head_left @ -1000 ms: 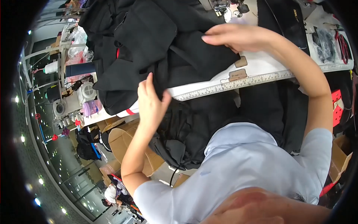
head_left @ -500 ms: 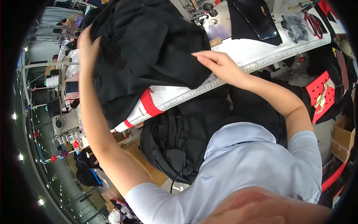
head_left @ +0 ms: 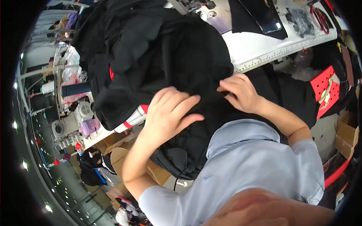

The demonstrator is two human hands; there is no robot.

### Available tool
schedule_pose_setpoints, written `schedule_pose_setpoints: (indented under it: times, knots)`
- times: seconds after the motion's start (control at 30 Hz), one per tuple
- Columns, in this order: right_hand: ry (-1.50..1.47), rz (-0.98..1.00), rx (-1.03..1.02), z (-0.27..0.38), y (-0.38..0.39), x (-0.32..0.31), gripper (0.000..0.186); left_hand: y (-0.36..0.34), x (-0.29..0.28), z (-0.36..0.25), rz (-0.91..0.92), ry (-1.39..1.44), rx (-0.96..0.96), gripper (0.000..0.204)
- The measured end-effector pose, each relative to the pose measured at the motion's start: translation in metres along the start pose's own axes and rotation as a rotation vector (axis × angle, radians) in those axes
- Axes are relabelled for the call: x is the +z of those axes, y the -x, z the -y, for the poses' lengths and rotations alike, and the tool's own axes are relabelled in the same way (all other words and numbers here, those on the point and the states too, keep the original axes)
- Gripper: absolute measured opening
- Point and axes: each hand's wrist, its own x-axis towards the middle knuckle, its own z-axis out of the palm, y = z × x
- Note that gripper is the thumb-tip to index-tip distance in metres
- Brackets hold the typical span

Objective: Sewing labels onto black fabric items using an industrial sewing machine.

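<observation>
A large pile of black fabric covers much of the white table and drapes over its front edge down toward my body. My left hand lies over the lower part of the fabric with thumb stretched out and fingers apart, slightly bent. To its right, my right hand has its fingers curled and closed on the black fabric. Part of a ruler shows along the table edge, with red tape farther left.
A sewing machine stands behind the fabric. A black phone, clear bags and red scissors lie at back right. A red perforated piece and cardboard box are at right, more machines at left.
My left hand has come down and rightward from the upper left; my right hand has moved lower. The black fabric now drapes over more of the ruler and front edge.
</observation>
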Motion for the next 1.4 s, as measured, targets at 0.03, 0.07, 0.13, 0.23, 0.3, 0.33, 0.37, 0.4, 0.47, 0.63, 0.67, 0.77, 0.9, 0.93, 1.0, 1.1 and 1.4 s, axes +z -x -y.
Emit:
schedule_pose_setpoints:
  times: [0.03,0.07,0.13,0.23,0.3,0.33,0.37,0.4,0.47,0.63,0.67,0.77,0.9,0.93,1.0,1.1,1.4]
  knots:
    - [0.032,0.044,0.106,0.000,0.000,-0.002,0.051,0.004,0.001,0.002,-0.088,-0.117,-0.129,0.046]
    - [0.134,0.056,0.052,-0.004,-0.001,-0.005,0.049,0.012,0.005,0.007,-0.179,-0.237,-0.258,0.064]
    - [0.233,0.061,0.007,-0.010,-0.005,-0.012,0.047,0.069,0.035,0.059,-0.244,-0.450,-0.573,0.108]
    - [0.173,-0.043,-0.022,-0.011,-0.013,-0.011,0.042,0.118,0.040,0.121,-0.414,-0.333,-0.751,0.101]
    - [0.082,-0.186,0.008,-0.008,-0.021,-0.003,0.036,0.123,0.030,0.147,-0.275,-0.274,-0.816,0.084]
    - [-0.036,-0.208,0.113,-0.002,-0.018,0.005,0.035,0.121,0.022,0.167,-0.269,-0.261,-0.798,0.073]
    - [-0.149,-0.170,0.226,0.006,-0.013,0.014,0.030,0.115,0.014,0.186,-0.259,-0.253,-0.778,0.064]
    - [-0.313,-0.098,0.424,0.021,-0.009,0.025,0.027,0.097,0.006,0.202,-0.290,-0.369,-0.745,0.057]
    - [-0.450,-0.017,0.502,0.035,-0.004,0.051,0.022,0.067,-0.021,0.228,-0.395,-0.595,-0.650,0.047]
    - [-0.099,0.043,0.145,0.024,-0.016,0.052,0.017,0.030,-0.060,0.257,-0.043,-1.009,-0.935,0.031]
    - [-0.093,0.035,0.161,0.022,-0.013,0.049,0.017,0.016,-0.068,0.247,0.029,-1.014,-0.969,0.031]
    - [-0.032,0.094,0.128,0.018,-0.010,0.043,0.018,-0.022,-0.083,0.223,-0.284,-0.837,-0.643,0.031]
    - [0.096,0.120,0.041,0.022,-0.023,0.028,0.017,-0.109,-0.043,0.158,-0.372,-0.432,-0.287,0.048]
    - [0.148,0.113,0.037,0.024,-0.026,0.027,0.016,-0.120,-0.034,0.156,-0.408,-0.475,-0.185,0.043]
    - [0.223,0.151,0.010,0.019,-0.024,0.027,0.015,-0.134,-0.029,0.155,-0.391,-0.407,-0.231,0.027]
    - [0.245,0.183,0.013,0.012,-0.025,0.026,0.014,-0.122,-0.026,0.203,-0.500,-0.627,-0.020,0.040]
    - [0.187,0.126,0.032,0.010,-0.024,0.025,0.011,-0.152,-0.017,0.140,-0.105,-0.627,-0.424,0.033]
